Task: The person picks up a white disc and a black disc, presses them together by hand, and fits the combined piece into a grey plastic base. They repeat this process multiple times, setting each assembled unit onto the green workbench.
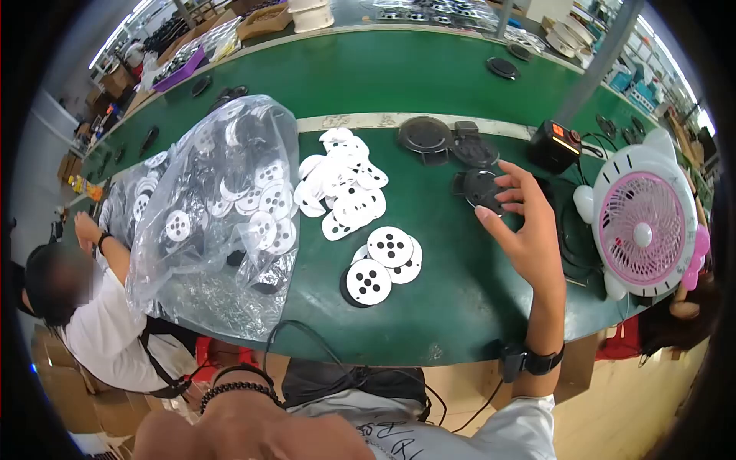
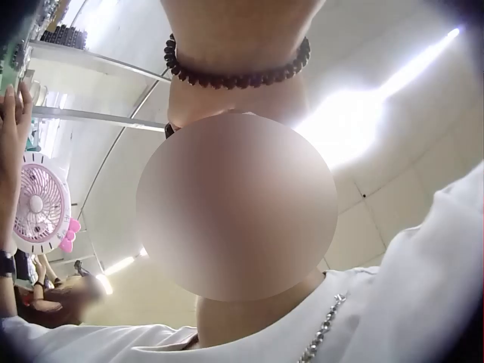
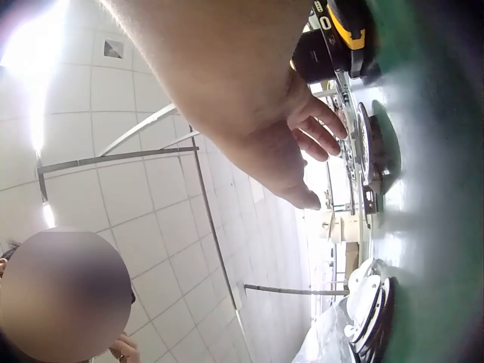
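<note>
My right hand (image 1: 529,230) reaches over the green table with thumb and fingers spread, nothing between them. Beneath its fingertips, in the head view, lies a black round part (image 1: 481,186); the right wrist view shows the hand (image 3: 257,144) raised off the tabletop. Two more dark round parts, a wide disc (image 1: 425,136) and a smaller one (image 1: 477,149), lie just beyond. My left hand (image 2: 234,98), below a beaded bracelet (image 2: 234,79), is up near my face, its fingers mostly hidden. Left of the right hand are white discs with black dots (image 1: 368,282) and a heap of white pieces (image 1: 345,180).
A clear plastic bag (image 1: 207,284) of white discs covers the table's left side. On the right stand a black box with an orange display (image 1: 556,146) and a pink-and-white fan (image 1: 644,222). A green belt (image 1: 383,69) runs behind. Another person (image 1: 100,307) sits at left.
</note>
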`<state>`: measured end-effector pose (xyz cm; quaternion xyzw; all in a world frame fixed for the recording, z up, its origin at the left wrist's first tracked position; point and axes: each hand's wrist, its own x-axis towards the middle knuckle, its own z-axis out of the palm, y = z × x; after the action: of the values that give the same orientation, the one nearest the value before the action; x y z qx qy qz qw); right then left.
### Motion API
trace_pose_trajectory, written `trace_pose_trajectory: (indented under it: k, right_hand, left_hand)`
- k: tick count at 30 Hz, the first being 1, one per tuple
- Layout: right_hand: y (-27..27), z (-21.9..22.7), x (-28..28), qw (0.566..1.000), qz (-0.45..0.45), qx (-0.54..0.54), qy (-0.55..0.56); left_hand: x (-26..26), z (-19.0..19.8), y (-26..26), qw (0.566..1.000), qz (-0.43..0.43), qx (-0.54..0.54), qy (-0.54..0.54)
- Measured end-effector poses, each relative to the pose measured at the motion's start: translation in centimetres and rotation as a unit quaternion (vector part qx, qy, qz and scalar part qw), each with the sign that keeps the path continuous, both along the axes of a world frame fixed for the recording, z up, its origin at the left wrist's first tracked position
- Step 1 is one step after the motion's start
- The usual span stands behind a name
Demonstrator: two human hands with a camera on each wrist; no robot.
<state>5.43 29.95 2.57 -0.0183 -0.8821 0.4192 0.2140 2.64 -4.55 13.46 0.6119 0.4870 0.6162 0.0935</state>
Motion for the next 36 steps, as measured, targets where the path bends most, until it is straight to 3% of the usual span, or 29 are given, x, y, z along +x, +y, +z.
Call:
trace_pose_trajectory:
  k: [12, 14, 16, 18, 21, 24, 27, 31, 33, 36]
  right_hand:
    - [-1.3, 0.1, 0.0, 0.998, 0.024, -0.023, -0.045]
    - [-1.2, 0.2, 0.0, 0.999, 0.030, -0.025, -0.038]
    - [-1.4, 0.3, 0.1, 0.998, 0.032, -0.026, -0.049]
    - [-1.3, 0.4, 0.1, 0.997, 0.045, -0.031, -0.050]
    - [-1.5, -0.1, 0.0, 0.996, 0.070, -0.036, -0.053]
    - [-1.7, -0.3, -0.1, 0.990, 0.102, -0.050, -0.087]
    - [-1.7, -0.3, -0.3, 0.987, 0.128, -0.062, -0.070]
    - [-2.0, -0.9, -0.6, 0.983, 0.128, -0.099, -0.081]
    - [-2.3, -1.4, -1.0, 0.968, 0.106, -0.208, -0.091]
    - [-4.2, -1.0, -2.1, 0.956, 0.111, -0.258, -0.088]
  left_hand:
    - [2.9, -0.9, -1.8, 0.967, -0.133, 0.190, -0.105]
    - [4.9, -0.7, 0.7, 0.919, 0.105, 0.249, -0.288]
    - [2.6, -2.1, 0.1, 0.911, 0.265, 0.143, -0.280]
    - [0.3, -4.4, -0.4, 0.931, 0.284, 0.047, -0.226]
    - [-2.5, -6.2, 1.5, 0.926, 0.294, 0.003, -0.238]
    - [-6.2, -8.0, 3.6, 0.906, 0.279, -0.019, -0.317]
    - [-9.4, -11.5, 5.0, 0.838, 0.223, 0.004, -0.498]
    - [-9.6, -15.2, 4.4, 0.825, 0.226, -0.039, -0.516]
    - [-9.0, -15.8, 4.2, 0.827, 0.208, -0.064, -0.518]
    - [-9.2, -15.0, 4.1, 0.861, 0.200, -0.036, -0.467]
